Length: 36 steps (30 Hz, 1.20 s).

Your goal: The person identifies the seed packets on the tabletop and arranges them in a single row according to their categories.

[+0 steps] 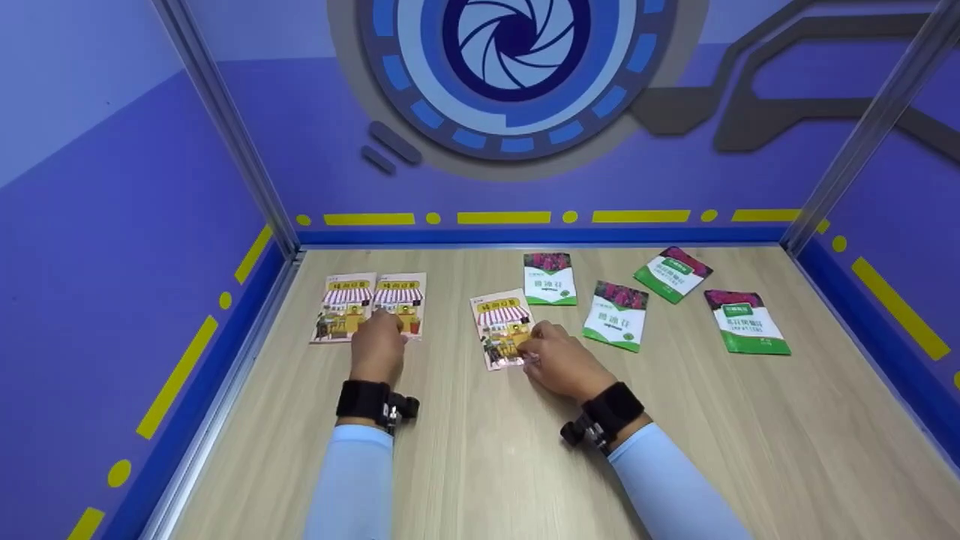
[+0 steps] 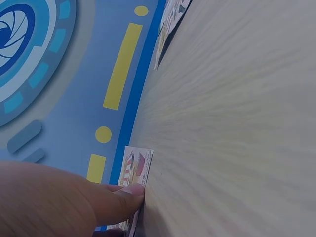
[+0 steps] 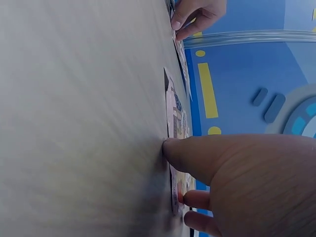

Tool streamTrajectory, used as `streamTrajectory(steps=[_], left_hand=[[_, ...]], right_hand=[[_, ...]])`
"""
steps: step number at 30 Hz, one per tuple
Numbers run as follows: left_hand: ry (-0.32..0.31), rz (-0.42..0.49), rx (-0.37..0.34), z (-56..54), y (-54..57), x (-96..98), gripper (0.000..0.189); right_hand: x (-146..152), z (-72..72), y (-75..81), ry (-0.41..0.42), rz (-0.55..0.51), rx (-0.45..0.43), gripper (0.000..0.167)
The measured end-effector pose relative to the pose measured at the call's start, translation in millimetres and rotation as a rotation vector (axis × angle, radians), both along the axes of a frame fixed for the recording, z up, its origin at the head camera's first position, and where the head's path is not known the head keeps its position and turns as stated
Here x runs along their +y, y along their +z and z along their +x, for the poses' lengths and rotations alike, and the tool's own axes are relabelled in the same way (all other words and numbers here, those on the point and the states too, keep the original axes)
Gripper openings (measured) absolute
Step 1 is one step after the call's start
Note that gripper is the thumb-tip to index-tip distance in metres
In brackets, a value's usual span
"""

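Wood-grained table (image 1: pixel 465 450), blue walls (image 1: pixel 300 142); left grip (image 1: pixel 377 349), right grip (image 1: pixel 564 363) apparently closed on packets (image 1: pixel 401 294) (image 1: pixel 496 321)

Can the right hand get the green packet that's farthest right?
Probably yes, once the right hand leaves the pink packet: nothing tall stands between it and the far-right green packet.

- L-side pkt (image 1: pixel 404 296): shop print face up, yellow sign, striped awning; sits near-straight on wood-look table (image 1: pixel 465 450) beside matching pkt (image 1: pixel 345 304), lower end pinched by L hand (image 1: pixel 379 346).
- Center pkt (image 1: pixel 498 327): same shop print, face up, glossy; angled w/ top end tipped L, well apart from pair, lower R edge gripped by R hand (image 1: pixel 566 364).
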State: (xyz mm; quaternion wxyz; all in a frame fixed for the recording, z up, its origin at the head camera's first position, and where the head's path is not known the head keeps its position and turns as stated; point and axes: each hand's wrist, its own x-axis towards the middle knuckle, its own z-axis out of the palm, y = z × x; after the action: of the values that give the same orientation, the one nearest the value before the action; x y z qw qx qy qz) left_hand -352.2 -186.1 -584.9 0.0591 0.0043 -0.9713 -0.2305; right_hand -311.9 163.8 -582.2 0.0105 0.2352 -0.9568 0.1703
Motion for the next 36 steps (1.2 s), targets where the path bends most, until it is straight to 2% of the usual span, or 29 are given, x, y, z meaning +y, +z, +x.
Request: streamTrajectory(steps=[3, 11, 17, 24, 31, 36], left_hand=[[-0.016, -0.033, 0.005, -0.2, -0.1, -0.7, 0.021], [-0.004, -0.019, -0.007, 1.4, 1.5, -1.4, 0.022], [0.025, -0.014, -0.005, 3.7, 3.4, 0.3, 0.023], [0.028, -0.012, -0.027, 2.5, 2.6, 3.1, 0.023], [-0.011, -0.067, 0.043, 3.2, 5.0, 4.8, 0.014], [-0.010, -0.057, 0.047, 1.1, 6.1, 5.8, 0.012]], right_hand=[[-5.4, -3.2, -1.1, 0.018, 0.002, 0.006, 0.026], [-25.0, -13.3, 1.1, 0.070, 0.016, 0.002, 0.025], [-43.3, -21.6, 4.0, 0.079, 0.056, -0.049, 0.037], [-61.4, -32.5, 10.1, 0.070, 0.141, -0.085, 0.051], [-73.4, -42.6, 14.7, 0.094, 0.153, -0.096, 0.054], [-81.4, -47.4, 13.9, 0.113, 0.158, -0.090, 0.057]])
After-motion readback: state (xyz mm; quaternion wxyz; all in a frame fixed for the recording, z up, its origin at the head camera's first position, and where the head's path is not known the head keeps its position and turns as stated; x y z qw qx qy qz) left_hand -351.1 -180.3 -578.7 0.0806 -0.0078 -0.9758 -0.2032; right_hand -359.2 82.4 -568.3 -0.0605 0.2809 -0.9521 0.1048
